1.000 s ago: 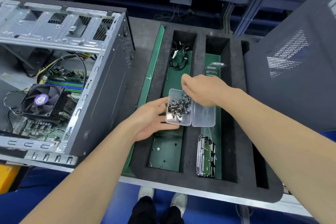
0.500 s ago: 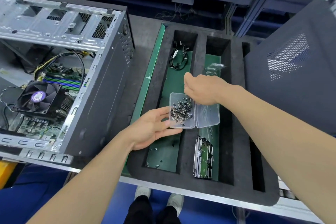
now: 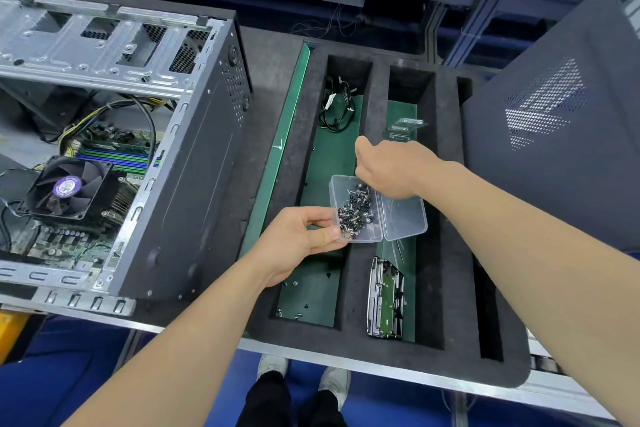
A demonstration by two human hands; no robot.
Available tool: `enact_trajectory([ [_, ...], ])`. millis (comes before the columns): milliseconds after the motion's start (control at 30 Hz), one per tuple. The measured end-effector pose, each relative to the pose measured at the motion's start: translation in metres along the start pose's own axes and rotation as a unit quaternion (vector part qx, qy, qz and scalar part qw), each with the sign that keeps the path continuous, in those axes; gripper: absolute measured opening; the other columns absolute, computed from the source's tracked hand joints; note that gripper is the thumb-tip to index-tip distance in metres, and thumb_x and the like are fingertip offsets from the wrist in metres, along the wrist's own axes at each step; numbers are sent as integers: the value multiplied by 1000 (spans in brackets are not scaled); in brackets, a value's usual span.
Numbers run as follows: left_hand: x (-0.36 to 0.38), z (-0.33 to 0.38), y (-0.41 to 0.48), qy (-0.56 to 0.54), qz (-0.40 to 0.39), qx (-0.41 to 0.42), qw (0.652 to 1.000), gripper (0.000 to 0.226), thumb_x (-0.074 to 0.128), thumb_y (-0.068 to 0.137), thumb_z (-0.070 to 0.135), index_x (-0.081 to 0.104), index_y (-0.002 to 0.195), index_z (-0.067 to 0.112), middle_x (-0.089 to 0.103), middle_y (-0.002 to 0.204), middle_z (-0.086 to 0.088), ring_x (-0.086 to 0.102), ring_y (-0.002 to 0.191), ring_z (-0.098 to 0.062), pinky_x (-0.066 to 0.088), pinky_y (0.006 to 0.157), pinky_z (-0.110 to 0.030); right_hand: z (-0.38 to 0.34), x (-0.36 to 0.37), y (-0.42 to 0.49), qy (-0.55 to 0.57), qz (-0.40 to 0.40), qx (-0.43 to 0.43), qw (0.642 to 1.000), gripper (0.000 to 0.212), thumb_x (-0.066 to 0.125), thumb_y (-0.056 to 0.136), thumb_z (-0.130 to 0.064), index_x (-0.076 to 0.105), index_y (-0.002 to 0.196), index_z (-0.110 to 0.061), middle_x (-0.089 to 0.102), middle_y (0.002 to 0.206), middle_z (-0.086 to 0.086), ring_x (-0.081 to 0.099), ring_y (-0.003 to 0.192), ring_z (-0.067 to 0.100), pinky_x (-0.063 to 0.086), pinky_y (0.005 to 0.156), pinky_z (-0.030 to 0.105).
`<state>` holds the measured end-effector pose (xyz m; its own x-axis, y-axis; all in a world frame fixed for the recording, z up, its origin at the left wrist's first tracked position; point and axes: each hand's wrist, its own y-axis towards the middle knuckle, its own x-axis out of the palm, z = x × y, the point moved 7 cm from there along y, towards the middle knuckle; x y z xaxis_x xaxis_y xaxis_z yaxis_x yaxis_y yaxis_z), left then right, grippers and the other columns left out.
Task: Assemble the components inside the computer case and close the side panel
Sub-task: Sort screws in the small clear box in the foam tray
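Observation:
A clear plastic screw box (image 3: 401, 218) lies open over the black foam tray (image 3: 446, 288), with several small dark screws (image 3: 355, 210) in its left half. My left hand (image 3: 301, 243) pinches the box's left edge between thumb and fingers. My right hand (image 3: 391, 166) hovers over the box's far side with its fingers curled down among the screws; its fingertips are hidden. The open computer case (image 3: 180, 184) lies at the left, showing the motherboard and CPU fan (image 3: 69, 187). The dark side panel (image 3: 561, 135) leans at the right.
In the tray's slots lie a hard drive (image 3: 384, 298), a black cable bundle (image 3: 336, 111) and a small clear packet (image 3: 405, 126). A few loose screws sit on the green slot floor (image 3: 311, 291). My shoes stand below the bench's front edge.
My left hand has shifted its grip on the box's left edge, thumb now on top. My right hand stays over the screws. The box has barely moved.

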<state>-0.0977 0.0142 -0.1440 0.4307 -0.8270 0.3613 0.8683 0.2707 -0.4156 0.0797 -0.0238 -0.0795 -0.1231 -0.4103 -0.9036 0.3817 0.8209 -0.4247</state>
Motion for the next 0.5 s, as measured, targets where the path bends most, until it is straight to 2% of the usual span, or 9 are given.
enact_trajectory([
  [67, -2, -2, 0, -8, 36, -3, 999, 23, 67, 91, -11, 77, 107, 3, 70, 88, -9, 75, 93, -26, 61, 86, -30, 1, 1, -1, -6, -6, -4, 1000, 25, 28, 110, -24, 36, 127, -7, 60, 94, 10, 49, 64, 27, 27, 52, 37],
  [133, -2, -3, -1, -13, 52, -9, 998, 27, 68, 90, -10, 83, 94, 12, 73, 78, -1, 77, 90, -27, 61, 82, -28, 5, 2, -2, -3, 2, 0, 1000, 21, 29, 111, -26, 34, 123, -10, 60, 86, 8, 49, 62, 27, 28, 52, 37],
  [200, -2, -3, -2, -19, 67, -11, 997, 31, 69, 90, -9, 85, 86, 18, 75, 77, -1, 77, 91, -29, 62, 80, -27, 10, 2, -4, 5, 14, 14, 1000, 16, 32, 111, -28, 30, 111, -12, 56, 76, 7, 49, 60, 26, 30, 52, 37],
  [267, -6, -5, -2, -4, 99, -3, 995, 20, 71, 91, -5, 82, 91, 12, 74, 82, -7, 77, 90, -33, 63, 79, -29, 14, 3, -4, 14, 14, 22, 1000, 16, 33, 111, -28, 28, 106, -14, 56, 76, 7, 50, 61, 27, 31, 53, 38],
  [367, -10, -7, -3, 125, 139, 14, 982, 13, 64, 100, 4, 76, 101, 10, 73, 88, -10, 78, 83, -29, 64, 79, -36, 21, 3, -4, 34, 16, 31, 999, 16, 35, 111, -28, 31, 107, -13, 59, 78, 8, 53, 65, 29, 39, 59, 41],
  [433, -10, -9, -4, 192, 146, 5, 970, 27, 54, 104, 3, 73, 98, 21, 70, 92, -11, 76, 82, -25, 64, 78, -37, 25, 3, -4, 40, 18, 37, 998, 15, 35, 111, -28, 32, 109, -13, 60, 80, 9, 54, 66, 29, 46, 66, 45],
  [500, -8, -9, -5, 235, 147, -18, 961, 37, 46, 105, 1, 69, 96, 28, 67, 94, -9, 72, 79, -21, 65, 78, -38, 26, 3, -5, 49, 23, 38, 998, 16, 35, 111, -28, 31, 108, -13, 59, 79, 10, 52, 66, 29, 46, 68, 46],
])
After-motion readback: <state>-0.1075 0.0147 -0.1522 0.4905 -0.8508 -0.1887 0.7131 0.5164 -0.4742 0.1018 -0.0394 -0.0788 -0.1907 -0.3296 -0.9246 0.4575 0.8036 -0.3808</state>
